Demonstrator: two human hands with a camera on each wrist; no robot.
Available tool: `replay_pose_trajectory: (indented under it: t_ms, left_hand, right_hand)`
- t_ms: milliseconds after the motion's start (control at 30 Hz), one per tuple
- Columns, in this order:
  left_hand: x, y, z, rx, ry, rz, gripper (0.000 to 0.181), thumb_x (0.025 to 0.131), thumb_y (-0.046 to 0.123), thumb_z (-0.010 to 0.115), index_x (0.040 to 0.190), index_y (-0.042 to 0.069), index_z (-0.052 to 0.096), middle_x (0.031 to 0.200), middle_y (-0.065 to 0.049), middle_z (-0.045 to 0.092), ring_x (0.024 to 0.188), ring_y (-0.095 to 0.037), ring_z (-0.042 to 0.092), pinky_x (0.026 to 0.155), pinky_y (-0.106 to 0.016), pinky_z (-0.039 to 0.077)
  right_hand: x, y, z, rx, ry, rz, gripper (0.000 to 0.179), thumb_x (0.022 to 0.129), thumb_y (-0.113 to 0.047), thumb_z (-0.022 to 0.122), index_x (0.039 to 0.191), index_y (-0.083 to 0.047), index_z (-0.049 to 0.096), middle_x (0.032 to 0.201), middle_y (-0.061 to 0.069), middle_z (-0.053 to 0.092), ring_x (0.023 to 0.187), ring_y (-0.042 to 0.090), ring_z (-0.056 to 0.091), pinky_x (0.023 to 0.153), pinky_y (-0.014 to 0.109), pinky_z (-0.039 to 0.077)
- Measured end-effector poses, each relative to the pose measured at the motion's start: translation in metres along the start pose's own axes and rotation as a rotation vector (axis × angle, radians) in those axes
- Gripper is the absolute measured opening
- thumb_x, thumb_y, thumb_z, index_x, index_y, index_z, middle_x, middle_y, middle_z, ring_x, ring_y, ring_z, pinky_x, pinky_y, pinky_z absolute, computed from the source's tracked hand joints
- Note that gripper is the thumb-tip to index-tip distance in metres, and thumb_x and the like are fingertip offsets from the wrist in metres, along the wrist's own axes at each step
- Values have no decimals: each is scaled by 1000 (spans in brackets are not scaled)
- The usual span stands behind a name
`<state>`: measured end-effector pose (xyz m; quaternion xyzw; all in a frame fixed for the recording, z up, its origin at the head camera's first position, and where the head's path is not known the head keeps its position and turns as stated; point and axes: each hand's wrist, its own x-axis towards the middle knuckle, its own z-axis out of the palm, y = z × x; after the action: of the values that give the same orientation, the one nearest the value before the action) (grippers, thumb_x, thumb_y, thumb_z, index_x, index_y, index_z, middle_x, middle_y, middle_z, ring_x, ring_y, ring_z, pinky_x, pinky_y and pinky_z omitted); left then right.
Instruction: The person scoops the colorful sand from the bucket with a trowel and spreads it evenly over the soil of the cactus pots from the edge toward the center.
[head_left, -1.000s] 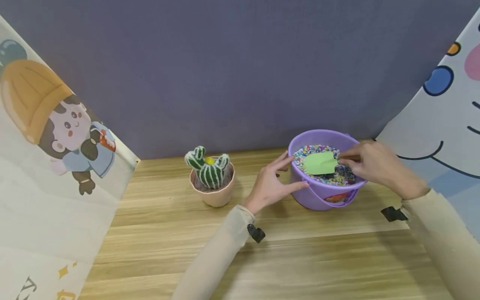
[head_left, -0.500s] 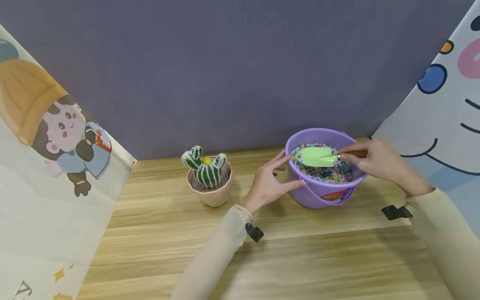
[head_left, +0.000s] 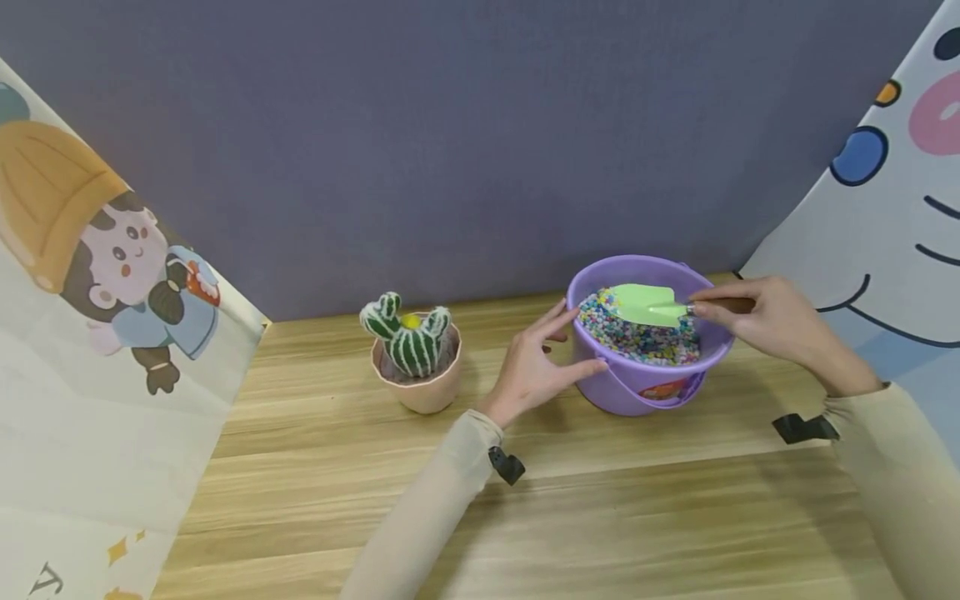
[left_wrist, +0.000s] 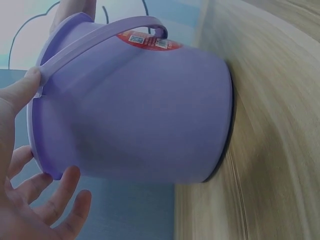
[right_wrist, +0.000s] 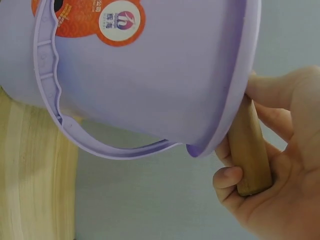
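Observation:
A purple bucket (head_left: 611, 387) stands on the table, holding small multicoloured beads (head_left: 637, 337). My right hand (head_left: 780, 325) grips the wooden handle (right_wrist: 250, 150) of a small trowel. The trowel's pale green blade (head_left: 647, 305) lies over the beads inside the rim, with its tip at the bead surface; how much it carries is not plain. With spread, fairly straight fingers, my left hand (head_left: 528, 371) touches the bucket's left side. Its thumb (left_wrist: 22, 90) rests by the joint of the bucket's carrying handle (left_wrist: 100, 34), and its fingertips reach the rim.
A cactus in a pinkish pot (head_left: 427, 392) stands left of the bucket. The wooden table (head_left: 600, 517) meets a grey wall (head_left: 450, 150) behind. White printed panels (head_left: 75, 400) close in both sides; the right one is near my right arm.
My right hand has drawn the trowel slightly right and up, turning its blade over the beads. My left hand stays at the bucket. The head view has shifted a little.

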<state>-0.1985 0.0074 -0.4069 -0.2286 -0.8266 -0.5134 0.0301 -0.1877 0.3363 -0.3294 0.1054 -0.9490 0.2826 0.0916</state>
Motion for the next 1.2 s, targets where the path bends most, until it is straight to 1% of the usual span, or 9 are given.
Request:
replay_pose_trajectory:
  t_ms: [233,333,467,633,800,900,1033,1167,1200]
  left_hand:
    - [-1,0,1,4,-9,11,89,81,46,93,158,24,53,172,15,35,125,-25,69,87,-24,59]
    - [-1,0,1,11,-7,17,89,81,46,92,158,23,53,172,12,36,125,-25,69,86,-24,59]
    - [-2,1,1,20,-5,15,89,83,47,90,159,23,51,173,11,36,124,-22,68,84,-23,59]
    - [-4,2,2,32,-7,2,89,84,50,89,160,25,50,173,13,35,122,-17,66,86,-24,59]
    - [-6,3,0,38,4,6,90,84,52,88,161,27,48,171,9,40,122,-17,68,94,-30,60]
    - [-8,4,-3,31,7,5,91,84,52,88,162,28,46,170,7,42,123,-19,68,100,-38,61]
    - [-12,5,-9,21,10,-5,89,85,52,87,161,29,46,169,6,44,125,-19,67,103,-46,61]
    - [-16,3,-15,19,24,-16,85,86,50,86,159,27,49,167,7,47,125,-19,67,104,-48,61]
    - [-17,2,-16,21,29,-18,84,86,50,86,159,27,49,167,6,48,125,-18,67,103,-47,61]
  right_hand:
    - [-3,-3,-3,-16,-5,3,24,98,-24,79,113,-6,83,106,20,81,72,-3,61,59,15,49]
    - [-4,-4,-4,-27,-5,4,25,98,-23,80,113,-4,83,105,20,81,71,-2,61,59,16,49]
    - [-4,-6,-6,-37,-6,12,27,98,-25,79,114,-4,82,105,20,81,72,-4,60,61,16,49]
    - [-5,-6,-7,-34,-12,26,29,98,-28,79,115,-3,82,105,20,81,73,-6,61,61,16,50]
    - [-4,-7,-7,-36,-17,20,29,99,-28,79,116,-4,82,106,20,81,74,-8,60,64,15,50]
    - [-3,-9,-7,-38,-13,5,27,98,-27,79,114,-6,82,106,19,81,75,-8,61,64,14,50]
    - [-2,-14,-7,-38,-5,-15,24,98,-25,79,113,-7,83,105,19,82,74,-8,62,62,14,50]
    - [-1,-19,-5,-34,4,-33,23,98,-26,79,112,-9,84,103,15,83,74,-11,61,62,12,47]
    - [-1,-20,-5,-30,6,-40,22,98,-26,79,112,-10,84,103,14,83,75,-12,61,63,11,46]
